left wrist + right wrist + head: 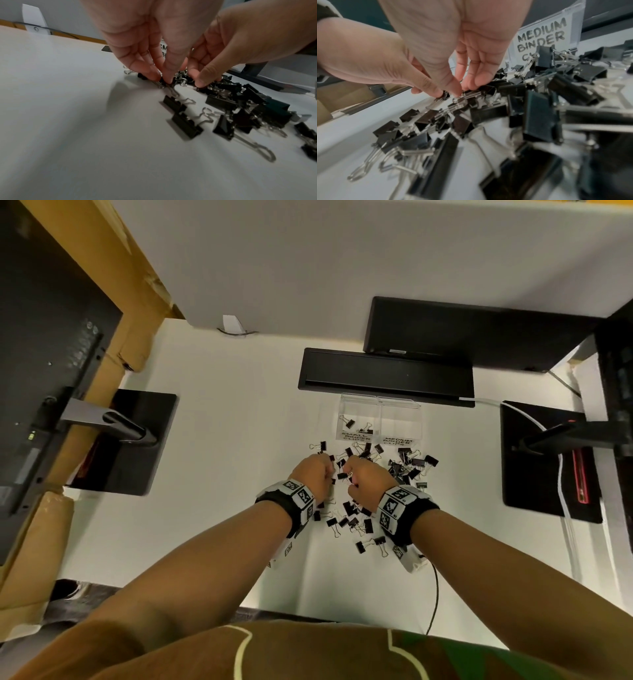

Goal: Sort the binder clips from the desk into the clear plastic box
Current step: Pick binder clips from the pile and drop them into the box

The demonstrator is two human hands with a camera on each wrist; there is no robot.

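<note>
Black binder clips (pixel 356 508) crowd both hands; left hand (pixel 317 478) and right hand (pixel 364 478) fingers each pinch one, clear plastic box (pixel 379 421) beyond.

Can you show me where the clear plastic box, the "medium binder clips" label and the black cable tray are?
clear plastic box (pixel 359 414): head view, left compartment's clear wall.
medium label (pixel 542 35): right wrist view, middle of the handwritten words.
black cable tray (pixel 385 374): head view, its flat dark top.

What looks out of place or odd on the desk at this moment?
Only the binder clips: most lie loose in a tangled heap on the desk, while the clear plastic box holds just two, both in its "small" compartment. Nothing seems damaged.
</note>
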